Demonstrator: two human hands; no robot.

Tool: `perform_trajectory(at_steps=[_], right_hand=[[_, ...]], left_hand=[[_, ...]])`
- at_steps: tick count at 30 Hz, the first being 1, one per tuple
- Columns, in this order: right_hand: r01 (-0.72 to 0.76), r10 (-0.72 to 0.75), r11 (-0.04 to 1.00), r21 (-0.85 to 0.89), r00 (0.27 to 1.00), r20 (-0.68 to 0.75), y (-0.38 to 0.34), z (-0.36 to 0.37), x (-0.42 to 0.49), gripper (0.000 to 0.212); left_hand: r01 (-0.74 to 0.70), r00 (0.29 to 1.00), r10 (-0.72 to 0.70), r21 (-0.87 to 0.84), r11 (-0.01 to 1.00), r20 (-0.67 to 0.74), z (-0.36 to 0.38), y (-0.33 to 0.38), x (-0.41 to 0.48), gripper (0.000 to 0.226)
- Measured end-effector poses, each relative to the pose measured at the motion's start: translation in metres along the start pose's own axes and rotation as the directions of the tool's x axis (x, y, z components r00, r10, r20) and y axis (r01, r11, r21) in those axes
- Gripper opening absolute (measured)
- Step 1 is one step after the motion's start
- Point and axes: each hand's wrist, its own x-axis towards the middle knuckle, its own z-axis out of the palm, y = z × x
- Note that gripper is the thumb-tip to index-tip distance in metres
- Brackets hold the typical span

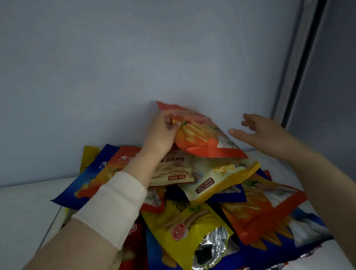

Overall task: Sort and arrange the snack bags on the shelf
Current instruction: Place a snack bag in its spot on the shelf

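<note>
Crowding shelf point(17, 207): heaped bags point(198, 217) (wall point(126, 54) behind)

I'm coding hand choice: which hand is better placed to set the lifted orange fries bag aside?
Left. The left hand pinches the glossy orange plastic fries bag above the pile of colourful snack bags; the right hand hovers open beside it, holding nothing.

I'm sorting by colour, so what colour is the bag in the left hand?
The raised bag in the left hand is orange-red with yellow fries pictured; head view.
</note>
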Motion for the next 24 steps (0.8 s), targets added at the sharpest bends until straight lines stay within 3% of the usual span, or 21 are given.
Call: perform_trajectory(at_steps=[4, 7, 10, 13, 16, 18, 20, 22, 24], right_hand=[[-0.096, 0.1, 0.901, 0.422, 0.995, 0.013, -0.012, 0.005, -0.008, 0.085], [-0.132, -0.002, 0.703, 0.699, 0.982, 0.187, -0.028, 0.01, -0.021, 0.07], [-0.126, -0.049, 0.597, 0.792, 0.98, 0.194, -0.042, 0.021, -0.03, 0.041], [-0.011, 0.054, 0.686, 0.727, 0.998, -0.036, -0.055, 0.03, -0.031, 0.021], [0.199, -0.051, 0.871, 0.448, 0.946, -0.321, -0.074, 0.04, -0.04, 0.007], [0.336, -0.247, 0.903, 0.267, 0.915, -0.318, -0.092, 0.05, -0.054, 0.013], [0.453, -0.42, 0.883, 0.12, 0.879, -0.225, -0.1, 0.059, -0.063, 0.035], [0.515, -0.505, 0.856, 0.045, 0.852, -0.139, -0.102, 0.059, -0.069, 0.047], [0.472, -0.451, 0.869, 0.149, 0.879, -0.155, -0.1, 0.05, -0.072, 0.049]], left_hand=[[-0.222, 0.975, 0.209, -0.329, 0.918, -0.075, -0.035, 0.018, -0.022, 0.022], [-0.282, 0.959, 0.272, -0.38, 0.881, -0.08, -0.054, 0.022, -0.029, 0.026], [-0.277, 0.96, 0.274, -0.329, 0.903, -0.056, -0.065, 0.019, -0.036, 0.028], [-0.239, 0.97, 0.229, -0.136, 0.961, -0.086, -0.072, 0.017, -0.043, 0.022], [-0.133, 0.989, 0.147, -0.278, 0.951, 0.03, -0.073, 0.029, -0.055, 0.043], [-0.02, 0.979, 0.114, -0.478, 0.878, 0.169, -0.07, 0.045, -0.064, 0.058], [0.02, 0.986, 0.076, -0.555, 0.832, 0.15, -0.07, 0.054, -0.064, 0.07], [0.015, 0.999, 0.008, -0.611, 0.791, 0.035, -0.073, 0.056, -0.06, 0.053], [0.04, 0.996, -0.08, -0.658, 0.752, -0.031, -0.079, 0.051, -0.055, 0.023]])
